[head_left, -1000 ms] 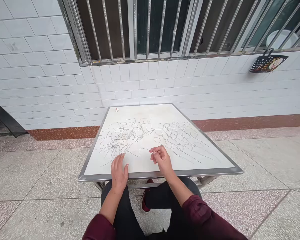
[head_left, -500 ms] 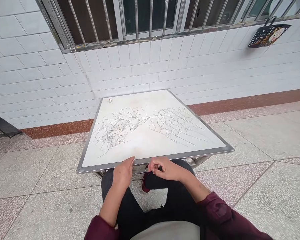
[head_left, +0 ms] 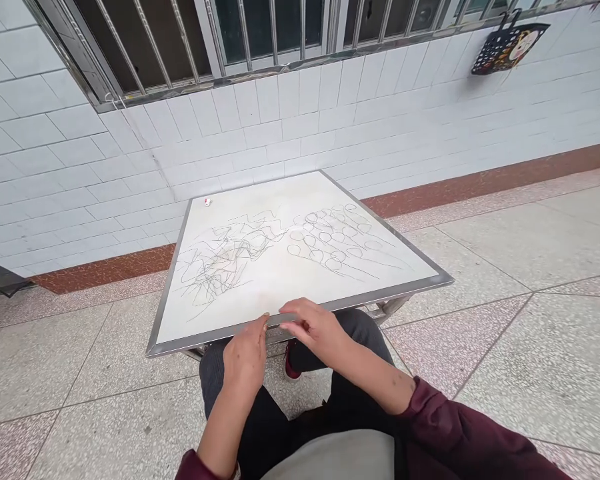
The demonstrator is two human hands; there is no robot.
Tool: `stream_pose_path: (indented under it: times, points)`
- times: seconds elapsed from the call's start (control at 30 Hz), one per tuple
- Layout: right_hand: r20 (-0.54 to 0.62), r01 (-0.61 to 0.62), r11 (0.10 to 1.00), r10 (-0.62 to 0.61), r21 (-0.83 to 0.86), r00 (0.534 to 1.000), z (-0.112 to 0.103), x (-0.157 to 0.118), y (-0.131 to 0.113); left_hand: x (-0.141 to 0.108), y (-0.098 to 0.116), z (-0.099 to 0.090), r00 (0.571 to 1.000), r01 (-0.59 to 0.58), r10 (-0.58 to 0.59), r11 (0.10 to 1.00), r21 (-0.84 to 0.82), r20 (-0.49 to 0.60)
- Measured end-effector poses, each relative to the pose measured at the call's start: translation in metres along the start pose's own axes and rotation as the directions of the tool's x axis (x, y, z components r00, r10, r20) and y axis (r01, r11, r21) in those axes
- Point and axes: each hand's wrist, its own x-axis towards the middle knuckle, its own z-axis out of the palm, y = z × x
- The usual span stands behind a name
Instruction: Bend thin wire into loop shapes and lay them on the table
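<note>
At the near edge of a white table (head_left: 275, 287), my left hand (head_left: 246, 350) is closed, thumb and forefinger pressed together. Whatever it may hold is too fine to make out. Just to its right, my right hand (head_left: 317, 330) has its thumb and fingers parted, and nothing shows between them. A tangle of thin, dark, wire-like strands (head_left: 220, 257) lies loose on the table's left half. Over on the right half, several similar strands with a round loop at one end (head_left: 337, 237) are spread side by side, tails pointing toward the near right.
A small white and red item (head_left: 208, 202) sits at the table's far left corner. Behind stands a white tiled wall (head_left: 260, 133) with a barred window (head_left: 275, 40). A patterned bag (head_left: 510, 48) hangs at the right. My knees are under the table's edge.
My right hand has opened its thumb and fingers and moved left, closer to my left hand. The left hand stays pinched near the edge. The view has shifted slightly.
</note>
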Motion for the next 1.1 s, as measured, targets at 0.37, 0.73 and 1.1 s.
stream_pose_path:
  times: [0.37,0.73,1.1]
  points:
    - [0.116,0.174,0.934,-0.145,-0.313,0.983,0.019,-0.004,0.02,-0.003,-0.009,0.008,0.951,0.308,-0.135,0.508,-0.805,0.279]
    - [0.06,0.212,0.924,-0.204,-0.317,0.977,0.016,-0.001,0.016,-0.015,-0.006,-0.004,0.879,0.456,0.127,0.057,-0.888,0.459]
    - [0.048,0.315,0.906,-0.314,-0.282,0.948,0.03,-0.005,0.011,-0.02,0.008,0.004,0.976,0.197,-0.06,-0.173,-0.965,0.21]
